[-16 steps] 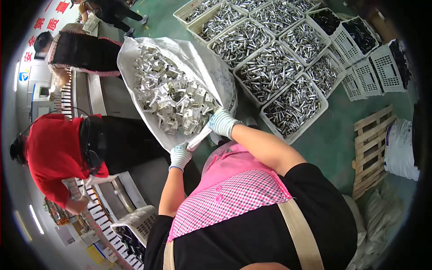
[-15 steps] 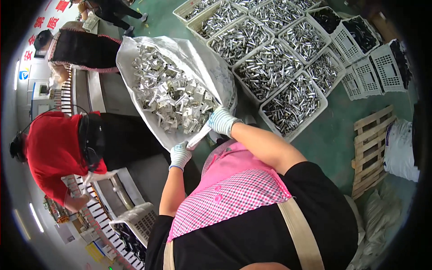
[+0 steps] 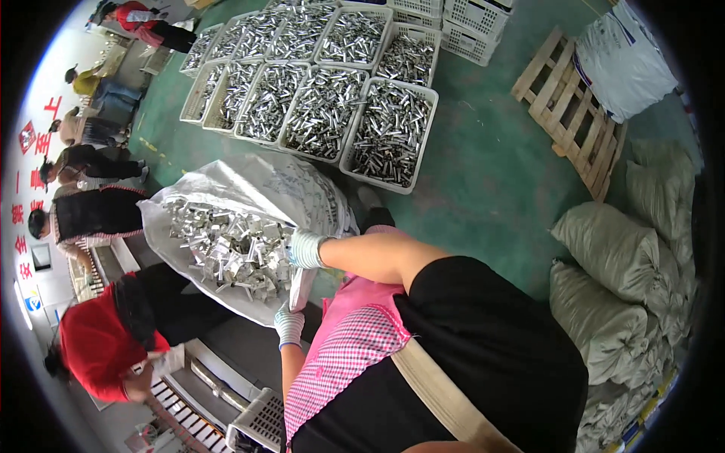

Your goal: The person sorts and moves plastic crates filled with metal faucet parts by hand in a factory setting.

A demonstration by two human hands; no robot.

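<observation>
A large white sack (image 3: 226, 167) gapes wide to the left of my body, filled with loose silvery metal brackets (image 3: 240, 253). My right hand (image 3: 307, 250), in a striped white glove, is closed on the near rim of the sack. Just below it, my left hand (image 3: 289, 326), gloved the same way, grips the same rim closer to my apron. A folded strip of the rim runs between the two hands. The fingertips are partly hidden by the sack's edge.
White plastic crates (image 3: 380, 180) of short metal tubes stand in rows beyond the sack. A wooden pallet (image 3: 563, 113) and stuffed grey-green sacks (image 3: 608, 253) lie on the right. At left, a person in red (image 3: 94, 340) works at a roller line (image 3: 185, 411).
My view has swung to the right, so the sack and crates sit farther left and the stuffed sacks show more. Both hands keep hold of the rim.
</observation>
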